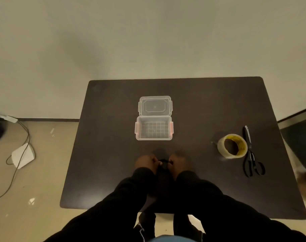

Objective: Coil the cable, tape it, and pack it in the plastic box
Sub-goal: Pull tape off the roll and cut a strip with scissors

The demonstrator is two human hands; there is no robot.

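- Your left hand (pixel 146 162) and right hand (pixel 177 162) sit close together over the near middle of the dark table (pixel 113 172), both clenched on a black cable (pixel 163 162) that spans the small gap between them
- Only a short dark stretch of that cable shows between your fingers; it is blurred, and how much of it is coiled cannot be told
- The plastic box (pixel 154 128) stands open on the table just beyond your hands — clear walls, reddish latches on its two sides, a grid pattern on its floor
- Its clear lid (pixel 155 106) lies flat on the far side, touching the box's back edge
- The tape roll (pixel 232 145) rests off to your right, well apart from your hands, lying tilted with its yellowish core visible
- Black scissors (pixel 251 154) lie just beside the tape on its right, closed, handles toward you — blades pointing away
- Dark sleeves cover both of your forearms
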